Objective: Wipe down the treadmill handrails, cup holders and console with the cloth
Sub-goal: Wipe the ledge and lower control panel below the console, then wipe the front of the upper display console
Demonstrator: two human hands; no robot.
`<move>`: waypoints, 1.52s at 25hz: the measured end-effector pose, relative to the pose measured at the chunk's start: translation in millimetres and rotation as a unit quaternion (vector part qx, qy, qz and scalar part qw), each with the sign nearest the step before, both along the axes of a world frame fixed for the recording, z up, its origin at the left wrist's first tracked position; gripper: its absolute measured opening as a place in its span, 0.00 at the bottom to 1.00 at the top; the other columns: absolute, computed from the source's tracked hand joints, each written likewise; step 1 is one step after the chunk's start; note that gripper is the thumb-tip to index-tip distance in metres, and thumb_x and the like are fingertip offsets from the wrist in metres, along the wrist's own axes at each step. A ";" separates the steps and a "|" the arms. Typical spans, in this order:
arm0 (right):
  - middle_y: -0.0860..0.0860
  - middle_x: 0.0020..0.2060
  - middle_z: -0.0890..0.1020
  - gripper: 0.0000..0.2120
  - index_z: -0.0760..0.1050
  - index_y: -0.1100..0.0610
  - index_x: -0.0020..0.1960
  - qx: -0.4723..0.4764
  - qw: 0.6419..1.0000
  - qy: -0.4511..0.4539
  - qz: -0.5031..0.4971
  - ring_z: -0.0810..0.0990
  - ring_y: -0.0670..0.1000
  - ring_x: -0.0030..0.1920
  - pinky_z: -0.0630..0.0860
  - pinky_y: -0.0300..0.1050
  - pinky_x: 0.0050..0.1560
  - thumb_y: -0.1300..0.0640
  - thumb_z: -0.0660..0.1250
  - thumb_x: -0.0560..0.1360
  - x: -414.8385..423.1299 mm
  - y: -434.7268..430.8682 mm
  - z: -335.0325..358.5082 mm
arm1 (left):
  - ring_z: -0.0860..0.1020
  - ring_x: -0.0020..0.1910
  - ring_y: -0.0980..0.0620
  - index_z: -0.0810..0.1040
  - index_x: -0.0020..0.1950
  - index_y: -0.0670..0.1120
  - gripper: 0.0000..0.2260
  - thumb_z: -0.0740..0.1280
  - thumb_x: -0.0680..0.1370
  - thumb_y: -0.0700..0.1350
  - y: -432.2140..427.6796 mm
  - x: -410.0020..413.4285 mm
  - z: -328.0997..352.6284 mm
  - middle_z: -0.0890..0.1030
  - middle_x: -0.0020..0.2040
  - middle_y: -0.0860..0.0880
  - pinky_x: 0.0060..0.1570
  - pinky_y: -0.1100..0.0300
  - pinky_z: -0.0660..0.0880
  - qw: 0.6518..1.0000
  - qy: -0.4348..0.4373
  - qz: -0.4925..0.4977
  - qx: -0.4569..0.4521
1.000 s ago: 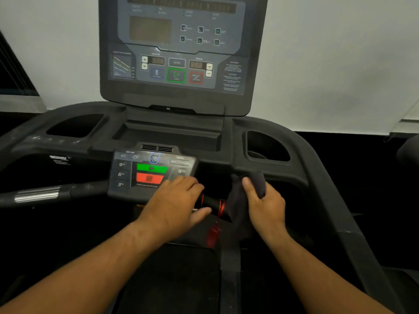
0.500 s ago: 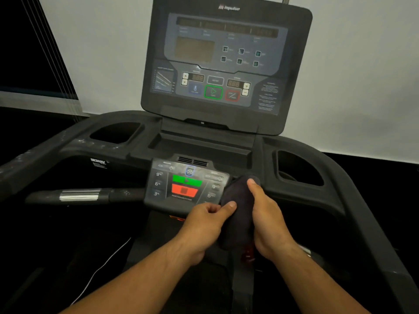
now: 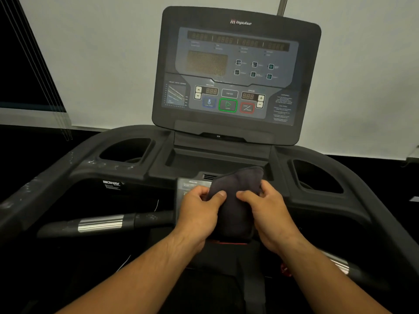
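A dark grey cloth (image 3: 235, 200) is folded and held up in front of the treadmill's small lower control panel (image 3: 192, 184), hiding most of it. My left hand (image 3: 199, 214) pinches the cloth's left edge and my right hand (image 3: 269, 211) grips its right edge. Behind rises the upright console (image 3: 235, 73) with its display and buttons. A cup holder (image 3: 127, 150) sits at the left and another cup holder (image 3: 317, 177) at the right. The left handrail (image 3: 102, 223), with a silver sensor band, runs out below the panel. The right handrail (image 3: 340, 266) shows past my right forearm.
The treadmill's dark side arms (image 3: 38, 193) curve toward me on both sides. A shallow tray (image 3: 215, 159) lies between the cup holders. A pale wall (image 3: 102, 53) stands behind the console, with a dark window (image 3: 20, 64) at far left.
My left hand left the lower panel and took hold of the cloth. Both hands brought the cloth off the right grip to the middle, in front of the panel. The view tilted up.
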State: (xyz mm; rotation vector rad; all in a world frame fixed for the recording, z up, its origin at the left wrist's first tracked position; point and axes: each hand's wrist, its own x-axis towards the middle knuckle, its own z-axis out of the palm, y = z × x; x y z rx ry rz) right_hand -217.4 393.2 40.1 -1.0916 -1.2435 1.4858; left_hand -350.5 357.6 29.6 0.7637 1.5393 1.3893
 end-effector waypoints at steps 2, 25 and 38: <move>0.52 0.48 0.85 0.18 0.74 0.53 0.60 0.021 1.000 -0.003 0.012 0.85 0.52 0.50 0.81 0.55 0.52 0.66 0.70 0.73 -14.8 -0.6 3.4 | 0.83 0.42 0.56 0.78 0.48 0.50 0.02 0.70 0.78 0.46 4.1 -22.2 4.2 0.84 0.44 0.51 0.36 0.64 0.76 0.997 0.074 0.008 0.013; 0.55 0.48 0.85 0.24 0.76 0.55 0.55 0.086 0.991 -0.039 0.098 0.84 0.55 0.48 0.80 0.49 0.45 0.64 0.78 0.61 -51.1 118.4 41.9 | 0.78 0.42 0.61 0.76 0.59 0.54 0.19 0.77 0.71 0.44 125.4 -126.2 101.0 0.80 0.48 0.55 0.40 0.69 0.71 0.880 0.396 -0.260 0.035; 0.48 0.47 0.86 0.12 0.84 0.54 0.50 0.134 0.980 -0.088 0.119 0.84 0.48 0.52 0.78 0.43 0.57 0.68 0.68 0.74 -9.6 207.5 74.2 | 0.79 0.41 0.48 0.79 0.52 0.52 0.08 0.67 0.79 0.38 196.6 -93.9 125.8 0.84 0.46 0.43 0.43 0.52 0.74 0.893 0.319 -0.317 -0.030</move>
